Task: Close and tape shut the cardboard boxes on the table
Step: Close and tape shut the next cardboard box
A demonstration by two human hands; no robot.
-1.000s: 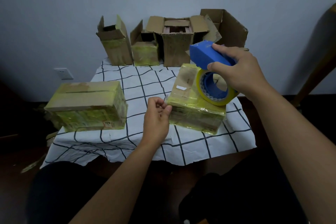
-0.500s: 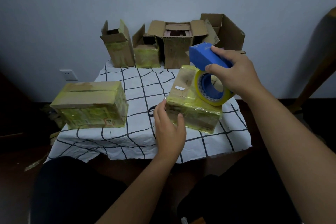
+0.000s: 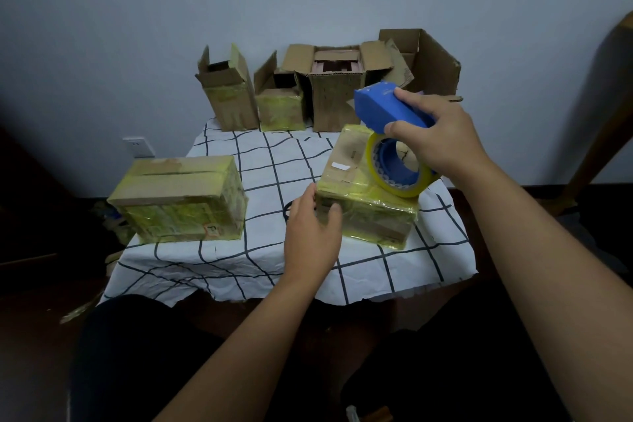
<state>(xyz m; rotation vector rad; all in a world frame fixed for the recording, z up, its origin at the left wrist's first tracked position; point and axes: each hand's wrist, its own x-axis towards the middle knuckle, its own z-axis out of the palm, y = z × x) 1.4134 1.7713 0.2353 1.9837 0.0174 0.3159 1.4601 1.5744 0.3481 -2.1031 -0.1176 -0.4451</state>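
Observation:
A closed cardboard box [image 3: 356, 192] wrapped in yellow tape lies on the checked tablecloth [image 3: 267, 161] at the right. My left hand [image 3: 313, 233] rests against its near left corner, thumb on the front face and fingers along the left side. My right hand [image 3: 438, 137] grips a blue tape dispenser [image 3: 387, 110] whose yellow tape roll [image 3: 397, 171] sits over the box's top right. A second taped, closed box [image 3: 181, 199] lies at the left. Several open boxes stand along the back: one [image 3: 227, 96], another [image 3: 281, 103], a third [image 3: 337, 89] and the rightmost [image 3: 428, 62].
The small table stands against a pale wall with a socket [image 3: 138, 147] at the left. A wooden leg [image 3: 609, 120] slants at the far right. A dark ring [image 3: 287, 211] lies on the cloth behind my left hand. My dark-clad knees fill the bottom.
My left hand went from pinching at the box's left edge to resting spread on its near left corner. The dispenser in my right hand has stayed over the box top.

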